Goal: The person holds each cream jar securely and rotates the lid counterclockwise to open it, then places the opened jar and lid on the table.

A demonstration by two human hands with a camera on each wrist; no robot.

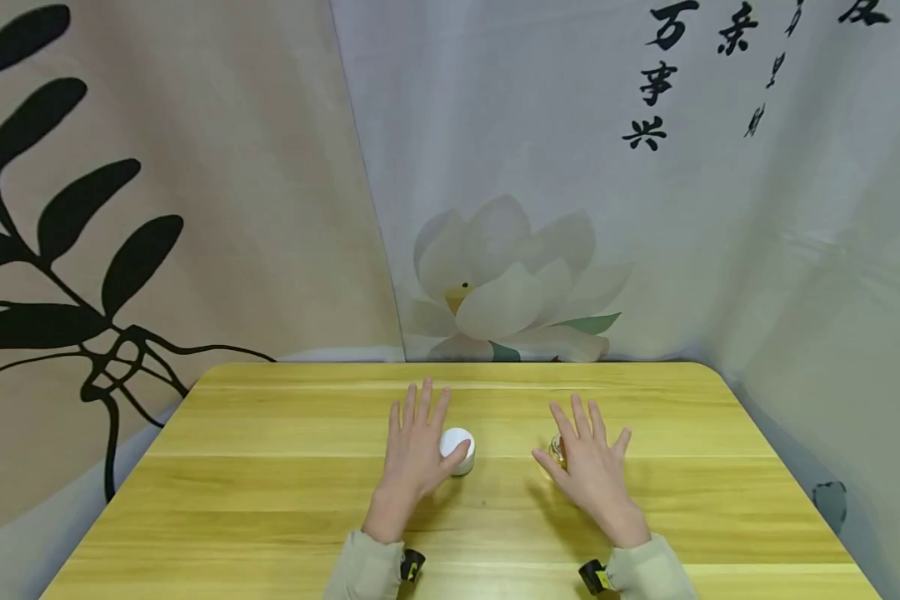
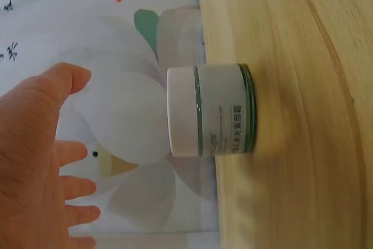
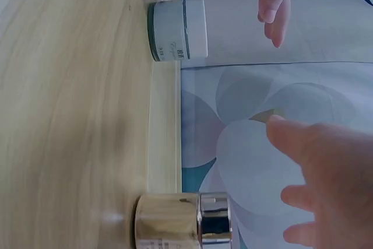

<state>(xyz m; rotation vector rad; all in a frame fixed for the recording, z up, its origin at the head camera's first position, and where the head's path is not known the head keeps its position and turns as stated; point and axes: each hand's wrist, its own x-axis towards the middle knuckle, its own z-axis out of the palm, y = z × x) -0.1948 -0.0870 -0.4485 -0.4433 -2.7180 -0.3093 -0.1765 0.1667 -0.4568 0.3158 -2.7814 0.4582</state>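
Observation:
My left hand (image 1: 414, 454) hovers over the table with its fingers spread, holding nothing. Beside its thumb stands a white-lidded cream jar (image 1: 461, 442); the left wrist view shows the upright jar (image 2: 215, 110) with a pale label and a greenish glass base. My right hand (image 1: 591, 467), also spread and holding nothing, partly covers a small gold jar (image 1: 557, 450) in the head view. From the right wrist, this gold jar (image 3: 169, 221) appears with a shiny metallic cap, cut off by the lower frame edge, and the right thumb (image 3: 285, 135) is apart from it.
Both jars stand on a light wooden table (image 1: 270, 500) with rounded far corners. Behind it hangs a fabric curtain (image 1: 532, 167) printed with a pale flower, dark leaves and black characters. Each wrist carries a black strap-mounted device (image 1: 412, 565).

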